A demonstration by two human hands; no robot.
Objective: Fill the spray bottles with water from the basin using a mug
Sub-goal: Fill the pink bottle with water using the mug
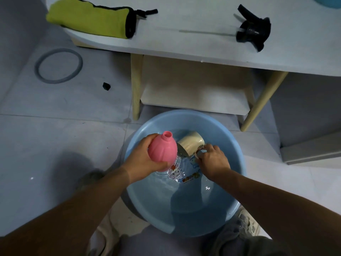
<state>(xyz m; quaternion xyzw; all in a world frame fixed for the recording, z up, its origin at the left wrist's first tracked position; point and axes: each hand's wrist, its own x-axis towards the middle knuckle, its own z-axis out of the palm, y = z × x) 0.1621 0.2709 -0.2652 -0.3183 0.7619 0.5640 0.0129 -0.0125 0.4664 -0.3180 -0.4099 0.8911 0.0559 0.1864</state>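
Low in the frame's centre, the left hand (143, 159) wraps its fingers round the pink spray bottle (162, 151), neck open and tilted toward the top. Just right of it, the right hand (214, 161) pinches the handle of the cream mug (191, 143), tipped mouth-down into the water of the blue basin (234, 145).

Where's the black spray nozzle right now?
In the head view, the spray nozzle lies on the white table at upper right, its thin tube pointing left toward the green cloth, up beyond the blue basin.
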